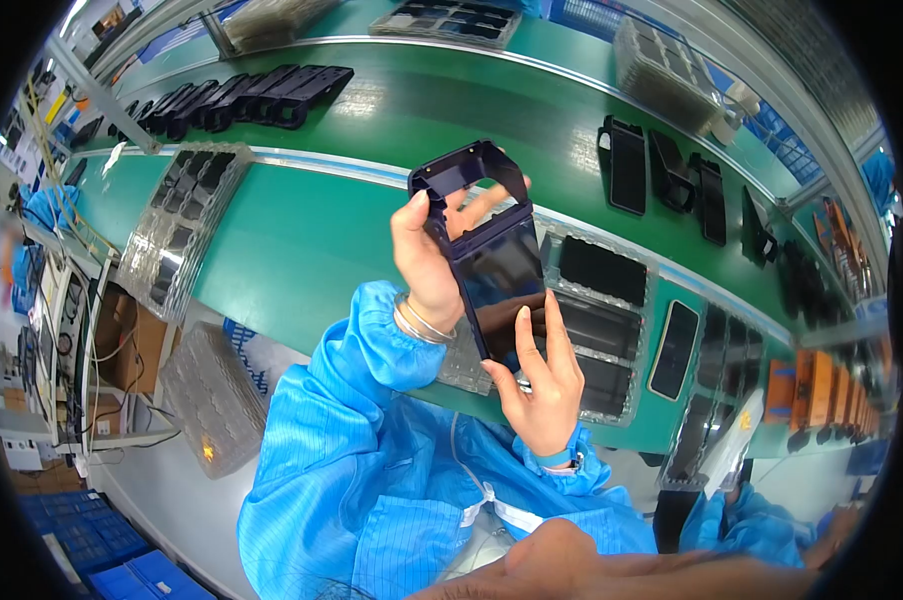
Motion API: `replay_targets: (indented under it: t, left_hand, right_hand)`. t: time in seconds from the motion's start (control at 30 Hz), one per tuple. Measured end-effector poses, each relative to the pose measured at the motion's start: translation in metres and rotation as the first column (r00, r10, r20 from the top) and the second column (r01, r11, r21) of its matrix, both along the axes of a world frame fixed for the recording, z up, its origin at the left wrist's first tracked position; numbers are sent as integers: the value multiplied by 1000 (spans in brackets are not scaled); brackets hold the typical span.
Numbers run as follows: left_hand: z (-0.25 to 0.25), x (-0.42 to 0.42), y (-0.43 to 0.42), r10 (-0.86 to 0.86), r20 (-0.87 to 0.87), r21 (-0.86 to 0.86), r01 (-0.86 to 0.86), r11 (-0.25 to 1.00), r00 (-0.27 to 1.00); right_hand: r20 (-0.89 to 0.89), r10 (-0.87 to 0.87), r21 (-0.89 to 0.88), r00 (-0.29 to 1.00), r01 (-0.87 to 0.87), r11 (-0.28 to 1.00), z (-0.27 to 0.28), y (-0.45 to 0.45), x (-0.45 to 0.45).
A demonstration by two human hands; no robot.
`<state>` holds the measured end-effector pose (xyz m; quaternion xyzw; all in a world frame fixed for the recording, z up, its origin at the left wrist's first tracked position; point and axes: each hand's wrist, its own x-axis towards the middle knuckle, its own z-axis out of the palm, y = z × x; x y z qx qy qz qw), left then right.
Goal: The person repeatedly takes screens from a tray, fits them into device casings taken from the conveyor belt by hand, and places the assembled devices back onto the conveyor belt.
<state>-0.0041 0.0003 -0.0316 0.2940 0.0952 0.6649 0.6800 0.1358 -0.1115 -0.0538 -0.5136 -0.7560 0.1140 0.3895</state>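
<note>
A black handheld terminal housing [499, 275] is held up and tilted above the bench. It has a glossy dark screen in its lower part and an open frame at the top. My left hand [427, 265] grips the upper end, with the thumb on the near side and fingers showing through the frame. At the lower end, my right hand [547, 390] has its thumb by the bottom edge, one finger on the screen and others along the right edge. Below and right of the housing, a clear plastic tray [627, 400] holds dark screens.
Black housings [302, 88] line the green belt [452, 100] at the back left; more terminals [627, 165] stand at right. A phone-like device [674, 350] lies beside the tray. Another tray [177, 230] is at left, orange parts [822, 390] at right. A co-worker's blue sleeve [752, 530] shows lower right.
</note>
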Motion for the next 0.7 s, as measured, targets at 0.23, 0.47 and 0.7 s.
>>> replay_targets:
  t: [0.23, 0.47, 0.7]
  left_hand:
    - [-19, 26, -21, 268, -359, 127, -238, 963, 894]
    - [-19, 26, -26, 227, -311, 48, -223, 974, 923]
    - [-15, 27, -34, 191, -293, 42, -187, 981, 937]
  right_hand:
    - [64, -75, -8, 995, 76, 997, -4, 4, 4]
    - [161, -156, -12, 974, 160, 987, 1, -3, 3]
    - [28, -104, 11, 994, 104, 995, -8, 2, 5]
